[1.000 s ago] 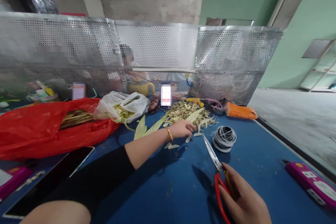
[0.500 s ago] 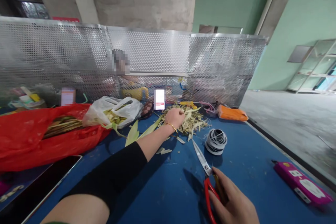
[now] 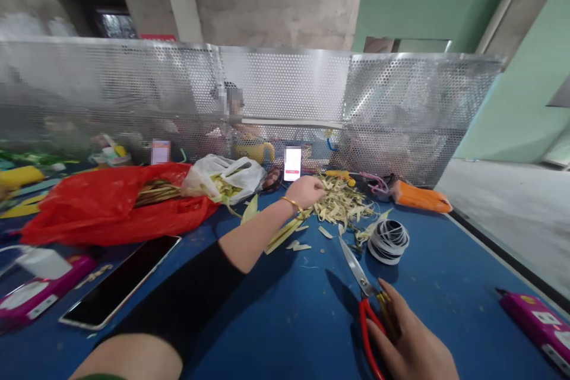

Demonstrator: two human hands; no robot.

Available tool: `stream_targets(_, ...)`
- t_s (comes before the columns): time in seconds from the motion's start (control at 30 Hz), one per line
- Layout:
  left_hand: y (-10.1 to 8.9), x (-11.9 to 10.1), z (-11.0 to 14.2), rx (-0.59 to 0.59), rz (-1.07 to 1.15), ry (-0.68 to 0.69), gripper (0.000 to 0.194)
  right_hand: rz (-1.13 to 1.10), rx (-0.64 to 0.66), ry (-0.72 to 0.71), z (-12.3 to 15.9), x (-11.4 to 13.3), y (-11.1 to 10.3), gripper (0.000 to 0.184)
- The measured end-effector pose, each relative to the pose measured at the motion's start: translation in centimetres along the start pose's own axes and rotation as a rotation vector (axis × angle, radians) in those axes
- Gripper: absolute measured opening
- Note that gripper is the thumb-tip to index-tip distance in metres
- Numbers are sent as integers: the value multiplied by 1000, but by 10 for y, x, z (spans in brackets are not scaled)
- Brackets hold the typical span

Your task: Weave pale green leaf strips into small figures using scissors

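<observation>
My left hand (image 3: pixel 306 191), a gold bangle at its wrist, is stretched out to the left edge of a heap of dry husk scraps (image 3: pixel 341 202). Its fingers are curled together; whatever they may hold is hidden. Below that forearm lie pale green husk strips (image 3: pixel 287 233). My right hand (image 3: pixel 414 338), at the lower right, is closed around red-handled scissors (image 3: pixel 367 309), blades pointing away and together. Against the same palm is a brownish-gold item (image 3: pixel 388 313), partly covered by the fingers. Just beyond stands a spool of white cord (image 3: pixel 388 242), with a husk piece (image 3: pixel 373 229) beside it.
On the left are a red plastic bag (image 3: pixel 98 205), a white bag (image 3: pixel 222 178) with husks and a dark phone (image 3: pixel 122 282). A lit phone (image 3: pixel 293 163) stands before the perforated metal screen (image 3: pixel 285 83). Orange pack (image 3: pixel 421 197) and purple box (image 3: pixel 534 323) are right.
My view has turned left, so things appear further right. The pale husk piece at my left fingers has left them; one now lies by the spool. My right hand still holds the scissors.
</observation>
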State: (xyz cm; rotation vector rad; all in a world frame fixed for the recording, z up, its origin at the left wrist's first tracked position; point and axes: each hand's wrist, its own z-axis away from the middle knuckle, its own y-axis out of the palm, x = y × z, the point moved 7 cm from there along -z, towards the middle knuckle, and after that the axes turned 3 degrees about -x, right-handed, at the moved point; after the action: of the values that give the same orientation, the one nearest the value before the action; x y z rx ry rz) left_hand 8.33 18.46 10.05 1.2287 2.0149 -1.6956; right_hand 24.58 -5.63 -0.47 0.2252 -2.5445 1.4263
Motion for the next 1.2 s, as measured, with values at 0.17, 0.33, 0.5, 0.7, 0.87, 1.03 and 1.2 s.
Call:
stream_targets(0.17,-58,47,71,-71,-187,-100,18,118,11,-77,-4,1,2,42)
stream_targets(0.33,-65,76,117,-92,-344,-239,25,295,84,-168,-29,21,8,37)
stream_targets(0.5,-88,102,120,-282,-339,-298,34,431,239,-183,-70,42,22,23)
stream_targets(0.7,-67,109,115,-156,-355,-195,23,495,176,-335,-104,97,26,13)
stream_targets(0.87,-46,110,113,-127,-330,-139,14,222,106,-508,-102,143,38,23)
stream_targets(1.03,-65,106,111,-244,-276,-199,21,56,-4,-601,-90,139,43,28)
stream_targets(1.2,-88,80,116,-362,225,-55,14,-67,-309,-507,-94,128,14,39)
